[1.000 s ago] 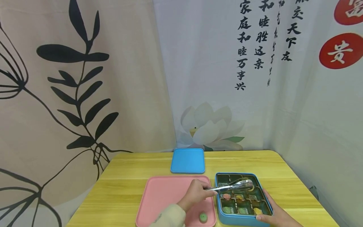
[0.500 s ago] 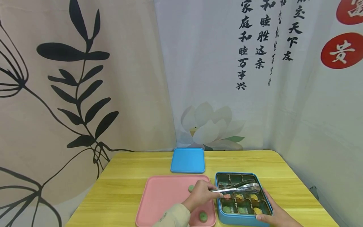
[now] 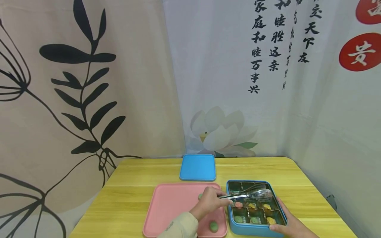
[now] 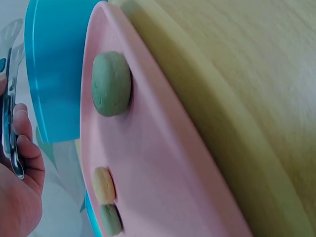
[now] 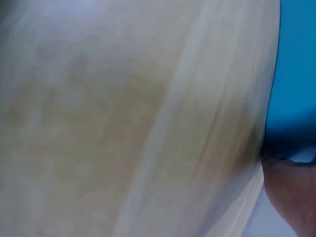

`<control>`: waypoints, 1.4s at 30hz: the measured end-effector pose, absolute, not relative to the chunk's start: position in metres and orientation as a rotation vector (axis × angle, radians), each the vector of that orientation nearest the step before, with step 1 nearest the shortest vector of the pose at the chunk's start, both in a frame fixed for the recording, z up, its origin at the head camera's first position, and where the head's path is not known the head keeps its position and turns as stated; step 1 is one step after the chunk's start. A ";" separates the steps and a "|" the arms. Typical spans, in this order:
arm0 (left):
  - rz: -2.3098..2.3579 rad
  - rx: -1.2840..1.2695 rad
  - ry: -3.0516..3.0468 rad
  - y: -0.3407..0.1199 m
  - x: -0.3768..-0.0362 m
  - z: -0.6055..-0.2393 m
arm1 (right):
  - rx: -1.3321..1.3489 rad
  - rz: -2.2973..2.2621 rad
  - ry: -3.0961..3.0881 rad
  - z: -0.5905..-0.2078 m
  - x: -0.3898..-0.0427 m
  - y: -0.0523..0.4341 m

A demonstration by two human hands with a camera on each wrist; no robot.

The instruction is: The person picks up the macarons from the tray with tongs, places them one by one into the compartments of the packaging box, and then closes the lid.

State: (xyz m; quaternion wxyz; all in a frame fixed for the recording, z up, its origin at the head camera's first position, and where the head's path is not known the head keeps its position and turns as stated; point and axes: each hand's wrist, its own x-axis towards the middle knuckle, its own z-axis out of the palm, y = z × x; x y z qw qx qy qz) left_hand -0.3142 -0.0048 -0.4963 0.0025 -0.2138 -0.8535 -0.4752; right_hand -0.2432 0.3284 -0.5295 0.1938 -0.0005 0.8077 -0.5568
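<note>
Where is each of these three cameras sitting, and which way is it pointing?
Head: worn on the head, looking forward and down at the yellow table; both hands and a sleeve show.
Left wrist: beside the left hand, along the pink tray with its sweets.
Right wrist: blurred, close against the table; a bit of the right hand shows.
Shared: head and left wrist both show the pink tray and the tongs.

The grey backdrop cloth (image 3: 238, 82) carries black brush calligraphy in columns; the clearest reads 家庭和睦万事兴 (image 3: 256, 49), beside it 和睦胜远亲 (image 3: 276, 43) and 天下友 (image 3: 308, 43). A red disc (image 3: 359, 52) near its right edge bears 贵 in white. The smaller script cannot be read.
</note>
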 end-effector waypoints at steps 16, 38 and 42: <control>-1.617 -0.789 -2.584 -0.026 -0.329 -0.488 | 0.016 -1.501 2.323 -0.527 -0.241 0.326; -1.750 -0.600 -2.637 -0.073 -0.328 -0.475 | -0.072 -1.564 2.191 -0.547 -0.259 0.345; -1.756 -0.594 -2.636 -0.082 -0.327 -0.474 | -0.038 -1.503 2.208 -0.569 -0.274 0.360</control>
